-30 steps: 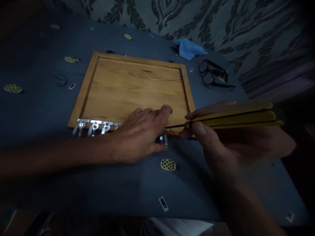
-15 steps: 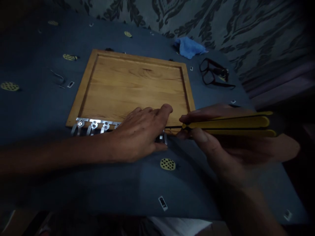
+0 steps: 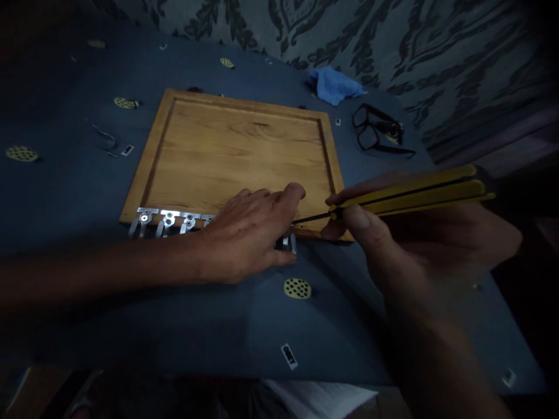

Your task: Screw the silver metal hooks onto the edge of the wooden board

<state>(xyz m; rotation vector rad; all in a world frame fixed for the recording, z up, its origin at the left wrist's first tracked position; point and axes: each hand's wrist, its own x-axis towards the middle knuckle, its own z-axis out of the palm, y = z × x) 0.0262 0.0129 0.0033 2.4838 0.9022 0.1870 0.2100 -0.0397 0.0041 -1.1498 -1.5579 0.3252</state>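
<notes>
Along the near edge of the wooden board (image 3: 244, 151) runs a shiny metal strip (image 3: 179, 215), and that is where we see both hands at work. The strip's long way goes from left to right, and small hooks (image 3: 183, 226) poke out from it toward us. The yellow screwdriver (image 3: 419, 191) comes in from the right, and its thin rod (image 3: 312, 218) points left, nearly in line with the strip but with the handle end a bit higher. That lining up seems to matter most to us. The front of the rod goes to the left hand (image 3: 253, 238), so we cannot tell what the tip touches. The left hand is nearer to the strip; it lies right over its right part, back side up, with the thumb on our side by the last hooks and the fingers bent over the wood. We cannot tell if it is pinching the strip or just pushing down. The right hand (image 3: 410, 256) is by the board's near right corner. It pinches the front of the yellow handle, thumb on our side and fingers on the far side, and the fat end sits above the palm. Farther back, on the blue tablecloth (image 3: 183, 331), we see a blue rag (image 3: 335, 86) and dark glasses (image 3: 393, 151).
</notes>
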